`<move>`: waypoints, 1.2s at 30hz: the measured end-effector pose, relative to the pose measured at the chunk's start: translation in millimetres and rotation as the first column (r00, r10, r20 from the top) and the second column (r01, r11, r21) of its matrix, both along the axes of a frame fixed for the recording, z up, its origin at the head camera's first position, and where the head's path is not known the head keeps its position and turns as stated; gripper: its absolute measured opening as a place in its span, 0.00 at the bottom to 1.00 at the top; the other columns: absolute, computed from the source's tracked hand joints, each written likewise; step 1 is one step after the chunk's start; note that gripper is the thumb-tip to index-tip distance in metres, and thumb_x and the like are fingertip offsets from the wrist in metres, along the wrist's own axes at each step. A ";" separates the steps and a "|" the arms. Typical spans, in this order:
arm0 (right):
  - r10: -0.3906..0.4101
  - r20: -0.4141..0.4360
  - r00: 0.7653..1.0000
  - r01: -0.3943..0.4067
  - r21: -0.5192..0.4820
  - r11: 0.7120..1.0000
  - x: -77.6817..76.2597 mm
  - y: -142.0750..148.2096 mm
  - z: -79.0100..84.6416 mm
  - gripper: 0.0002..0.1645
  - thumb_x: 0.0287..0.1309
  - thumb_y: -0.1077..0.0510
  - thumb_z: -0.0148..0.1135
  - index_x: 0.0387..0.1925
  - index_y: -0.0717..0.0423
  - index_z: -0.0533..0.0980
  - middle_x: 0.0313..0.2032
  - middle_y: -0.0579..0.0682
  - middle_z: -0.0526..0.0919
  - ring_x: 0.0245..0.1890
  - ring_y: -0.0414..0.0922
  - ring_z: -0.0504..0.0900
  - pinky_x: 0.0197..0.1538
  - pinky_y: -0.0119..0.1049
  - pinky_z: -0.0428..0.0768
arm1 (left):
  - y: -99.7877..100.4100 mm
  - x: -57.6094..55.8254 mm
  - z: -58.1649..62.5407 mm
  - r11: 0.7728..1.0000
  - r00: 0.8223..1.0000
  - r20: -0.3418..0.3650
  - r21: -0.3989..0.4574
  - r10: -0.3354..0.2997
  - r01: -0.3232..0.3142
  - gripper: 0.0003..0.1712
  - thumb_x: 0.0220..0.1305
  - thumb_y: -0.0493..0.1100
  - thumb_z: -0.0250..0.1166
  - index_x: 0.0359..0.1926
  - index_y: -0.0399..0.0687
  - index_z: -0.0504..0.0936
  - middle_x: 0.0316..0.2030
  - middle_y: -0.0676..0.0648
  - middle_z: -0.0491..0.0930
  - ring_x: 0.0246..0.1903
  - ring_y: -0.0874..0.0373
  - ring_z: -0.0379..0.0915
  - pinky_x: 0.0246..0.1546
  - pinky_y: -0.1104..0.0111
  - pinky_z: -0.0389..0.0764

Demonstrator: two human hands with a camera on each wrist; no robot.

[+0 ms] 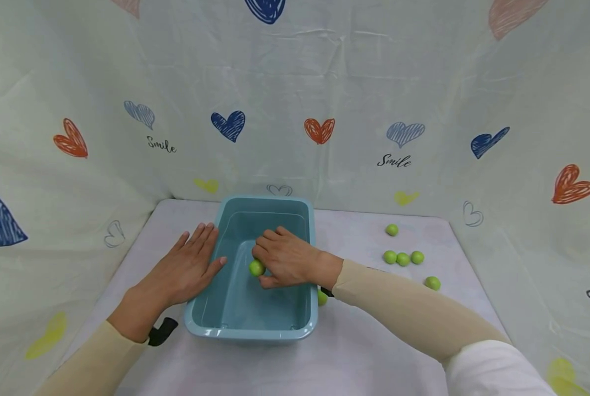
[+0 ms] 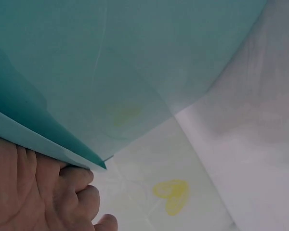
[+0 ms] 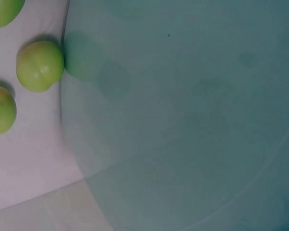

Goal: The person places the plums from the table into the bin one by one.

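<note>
A blue-green plastic basin [image 1: 250, 334] stands on the table. Over its inside, my right hand [image 1: 292, 258] pinches a small round green plum [image 1: 257, 268] between thumb and fingers. My left hand [image 1: 186, 269] lies along the basin's left rim, fingers straight and thumb reaching over the edge. In the left wrist view the palm [image 2: 38, 187] is against the rim, next to the basin's wall [image 2: 135, 57]. The right wrist view is mostly filled by the basin's side [image 3: 183, 120]; the right hand does not show there.
One green plum [image 1: 322, 297] sits close by the basin's right side, partly hidden by it and the right wrist. Several more plums [image 1: 403, 259] lie on the right part of the white table [image 1: 374, 341]. A heart-patterned cloth [image 1: 275, 82] hangs behind and at both sides.
</note>
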State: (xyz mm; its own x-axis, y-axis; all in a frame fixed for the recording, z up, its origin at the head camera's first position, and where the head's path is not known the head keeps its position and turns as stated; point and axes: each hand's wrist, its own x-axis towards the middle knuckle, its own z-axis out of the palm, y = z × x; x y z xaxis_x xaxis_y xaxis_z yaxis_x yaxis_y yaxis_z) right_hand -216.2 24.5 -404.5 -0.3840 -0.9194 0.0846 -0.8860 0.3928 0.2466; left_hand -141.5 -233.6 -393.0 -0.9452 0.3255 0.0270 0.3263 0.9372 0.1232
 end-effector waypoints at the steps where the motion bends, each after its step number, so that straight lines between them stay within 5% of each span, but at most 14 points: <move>1: 0.002 -0.002 1.000 -0.002 -0.001 1.000 -0.1 0.0 -0.5 0.22 0.69 0.33 0.56 0.43 0.46 0.76 0.35 0.42 0.75 0.40 0.42 0.72 0.44 0.36 0.66 | 0.1 0.0 0.1 1.000 1.000 0.001 0.002 0.001 -0.001 0.44 0.83 0.58 0.48 0.81 0.29 0.52 0.82 0.31 0.51 0.82 0.32 0.44 0.80 0.37 0.50; 13: 0.008 -0.014 1.000 -0.008 -0.017 1.000 -1.0 2.1 -4.0 0.23 0.70 0.35 0.58 0.47 0.48 0.78 0.38 0.43 0.78 0.41 0.43 0.73 0.45 0.36 0.68 | 1.2 0.2 2.0 1.000 1.000 0.009 0.014 -0.003 0.003 0.44 0.84 0.58 0.48 0.81 0.29 0.52 0.82 0.30 0.51 0.82 0.32 0.44 0.79 0.37 0.50; 21: -0.011 -0.072 0.997 0.001 -0.139 0.990 -1.3 5.6 -3.0 0.19 0.72 0.40 0.58 0.47 0.51 0.79 0.40 0.46 0.80 0.42 0.45 0.74 0.46 0.38 0.71 | 1.9 0.2 2.7 1.000 1.000 0.003 0.013 0.001 -0.001 0.44 0.83 0.58 0.49 0.81 0.28 0.53 0.81 0.29 0.52 0.81 0.31 0.45 0.79 0.36 0.51; 36: -0.140 -0.137 0.981 0.071 -0.418 0.906 -7.1 64.2 5.3 0.18 0.68 0.48 0.65 0.49 0.57 0.79 0.43 0.51 0.82 0.43 0.49 0.76 0.45 0.43 0.73 | 1.8 0.6 2.5 0.999 1.000 0.006 0.038 -0.006 0.005 0.43 0.83 0.56 0.51 0.80 0.27 0.53 0.81 0.28 0.52 0.81 0.29 0.45 0.78 0.35 0.52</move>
